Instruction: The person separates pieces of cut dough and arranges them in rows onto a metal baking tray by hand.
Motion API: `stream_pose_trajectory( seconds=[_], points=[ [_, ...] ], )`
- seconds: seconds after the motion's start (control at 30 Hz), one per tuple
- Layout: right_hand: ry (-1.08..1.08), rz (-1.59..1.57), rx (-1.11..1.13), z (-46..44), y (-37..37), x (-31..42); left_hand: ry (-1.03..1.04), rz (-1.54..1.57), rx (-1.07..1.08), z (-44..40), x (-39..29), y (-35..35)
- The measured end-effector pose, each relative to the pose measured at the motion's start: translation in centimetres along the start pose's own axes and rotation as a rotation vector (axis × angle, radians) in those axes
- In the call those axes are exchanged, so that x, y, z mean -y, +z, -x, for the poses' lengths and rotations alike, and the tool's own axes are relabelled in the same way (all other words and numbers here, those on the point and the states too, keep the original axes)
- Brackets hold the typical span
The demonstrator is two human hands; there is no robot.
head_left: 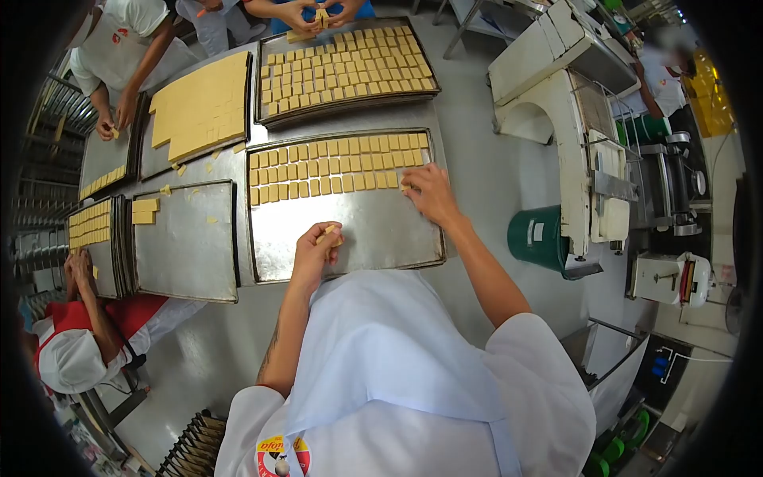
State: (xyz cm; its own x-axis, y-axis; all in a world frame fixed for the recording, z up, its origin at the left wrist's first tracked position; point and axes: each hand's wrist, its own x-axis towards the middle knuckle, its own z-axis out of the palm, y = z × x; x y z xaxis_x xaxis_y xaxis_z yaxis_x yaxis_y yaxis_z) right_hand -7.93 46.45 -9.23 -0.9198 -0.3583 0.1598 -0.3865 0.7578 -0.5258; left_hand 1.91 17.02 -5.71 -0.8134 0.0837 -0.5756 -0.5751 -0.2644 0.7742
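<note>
My left hand (315, 248) is closed around some small yellow dough pieces (327, 234), above the near part of a metal baking tray (369, 230). How many it holds, I cannot tell. At the tray's right side, my right hand (431, 195) pinches one dough piece (405, 188) at the right end of the nearest row. Three rows of rectangular dough pieces (338, 167) lie across the far half of this tray, spaced slightly apart. Bare metal shows in its near half.
Beyond stands a filled tray (350, 67), where a co-worker's hands (322, 14) hold pieces. A cut dough slab (199, 111) lies to its left. Other co-workers handle pieces at the left trays. A nearly bare tray (183, 246) sits left; a green bin (536, 238) stands right.
</note>
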Motion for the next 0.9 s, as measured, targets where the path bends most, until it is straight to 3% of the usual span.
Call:
stream_pose_trajectory(
  seconds=[0.63, 0.73, 0.9],
  points=[
    [0.061, -0.035, -0.062, -0.1, 0.9, -0.2, 0.004, -0.025, 0.025, 0.2, -0.7, 0.3],
    [0.054, -0.074, -0.164, -0.1, 0.3, -1.1, 0.011, -0.027, 0.025, 0.3, -0.8, 0.3],
    [0.12, 0.058, -0.077, 0.5, -2.0, -1.8, -0.011, -0.032, 0.003, 0.3, -0.7, -0.1]
  ],
)
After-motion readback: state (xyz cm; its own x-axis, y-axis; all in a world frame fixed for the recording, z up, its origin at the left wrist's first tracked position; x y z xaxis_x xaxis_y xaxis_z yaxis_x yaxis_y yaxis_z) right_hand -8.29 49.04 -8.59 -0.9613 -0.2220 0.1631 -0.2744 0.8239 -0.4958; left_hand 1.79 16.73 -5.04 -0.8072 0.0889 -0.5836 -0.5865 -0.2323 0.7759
